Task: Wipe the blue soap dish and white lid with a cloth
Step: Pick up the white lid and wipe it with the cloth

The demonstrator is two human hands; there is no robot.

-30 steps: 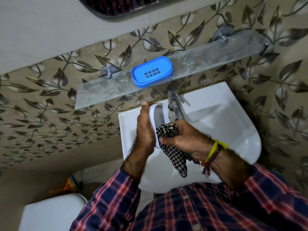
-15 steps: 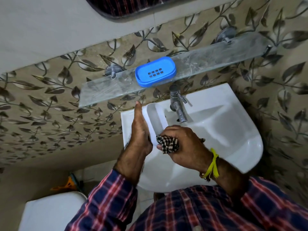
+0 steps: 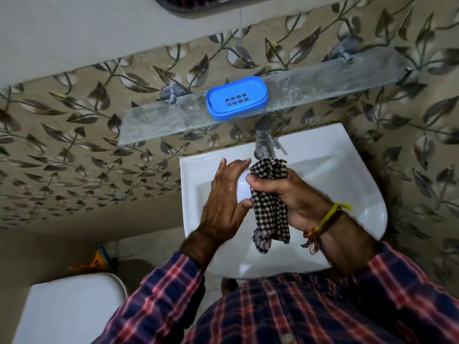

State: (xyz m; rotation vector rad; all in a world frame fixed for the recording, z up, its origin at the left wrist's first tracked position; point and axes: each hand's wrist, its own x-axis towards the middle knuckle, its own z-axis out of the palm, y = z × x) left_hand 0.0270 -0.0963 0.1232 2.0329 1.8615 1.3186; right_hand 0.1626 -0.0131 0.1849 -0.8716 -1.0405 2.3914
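Left hand (image 3: 224, 202) grips the white lid (image 3: 243, 188) over the basin, fingers wrapped over its far edge and thumb curled against its near edge; most of the lid is hidden behind the hand and the cloth. Right hand (image 3: 290, 197) clutches a black-and-white checked cloth (image 3: 270, 199), thumb pressing the bunched fabric against the lid's right side. One end of the cloth stands above the fist, close to the tap (image 3: 263, 142); the other hangs below the hand over the white sink (image 3: 347, 184). Yellow and beaded threads circle the right wrist. Blue soap dish (image 3: 237, 98) rests on the glass shelf (image 3: 323, 75) mounted on the leaf-patterned wall, above the tap and well apart from both hands, its slotted floor facing upward. Both arms wear red-and-navy plaid sleeves. White toilet cistern (image 3: 69, 309) occupies the lower left, an orange item near it.
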